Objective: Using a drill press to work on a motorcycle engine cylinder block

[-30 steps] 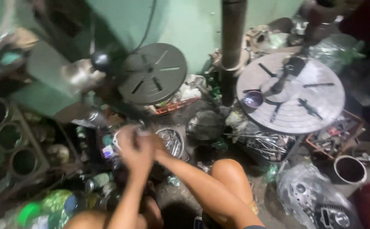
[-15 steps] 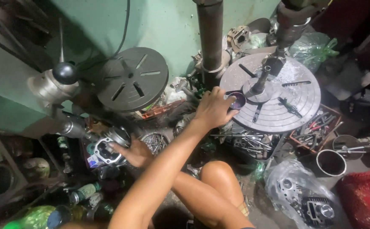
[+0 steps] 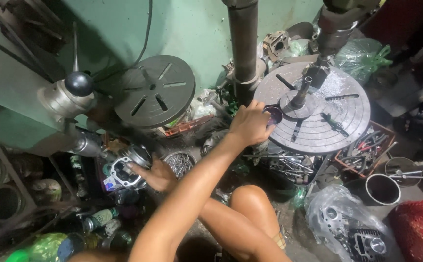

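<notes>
right hand at the round table, left hand on the cylinder part

the small dark cup (image 3: pixel 273 115) sits at the left edge of the slotted round drill table (image 3: pixel 337 121); the right hand (image 3: pixel 251 123) is around it with fingers curled, touching it, but a firm grip i cannot tell; the cup is not yet lifted off the table; the left hand (image 3: pixel 157 175) lies low on the floor side, fingers spread and pressing on a metal engine cylinder (image 3: pixel 124 172), not closed around it; just beside is a bowl of screws (image 3: pixel 180 162); behind stands the steel column (image 3: pixel 243 43) and a second dark round table (image 3: pixel 154 90); the drill spindle (image 3: pixel 304 90) rests over the table centre; bottles and plastic bags lie around.
</notes>
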